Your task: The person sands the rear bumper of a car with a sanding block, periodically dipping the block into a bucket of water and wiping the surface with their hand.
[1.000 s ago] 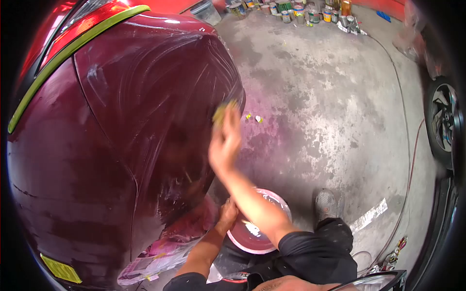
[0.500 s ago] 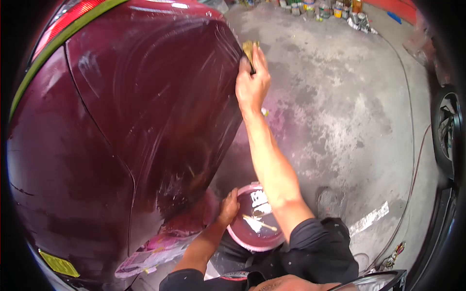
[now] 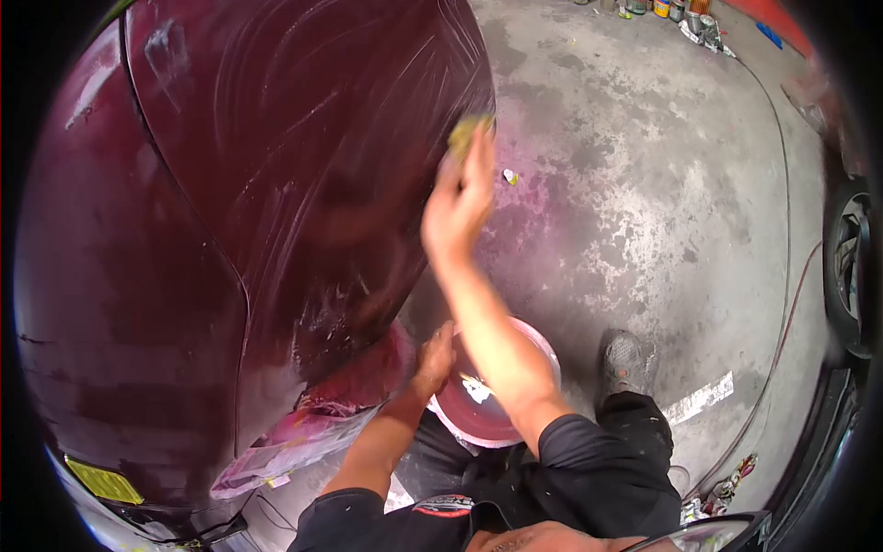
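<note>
My right hand [image 3: 463, 207] is stretched forward with its fingers closed around a yellow-green scrubbing pad [image 3: 470, 134], pressing it to the edge of a dark maroon car panel [image 3: 340, 166]. Motion smears both the hand and the pad. Wet, streaky smears cover the panel around it. Closer to my body, a round pink bucket [image 3: 543, 342] holds dark liquid with bright reflections and a pale stick-like thing. Its left rim is gripped by my left hand [image 3: 437, 354]. My right forearm hides part of the bucket.
Masking sheet [image 3: 303, 446] hangs along the panel's lower edge. A shoe [image 3: 628, 363] stands on the stained concrete floor [image 3: 625, 212]. A cable [image 3: 784, 202] runs along the right, near a car wheel [image 3: 851, 267]. Cans [image 3: 660, 8] stand at the back.
My right hand has drawn the pad back toward me and slightly left along the panel's edge. My left hand stays at the bucket rim. The view has tilted down.
</note>
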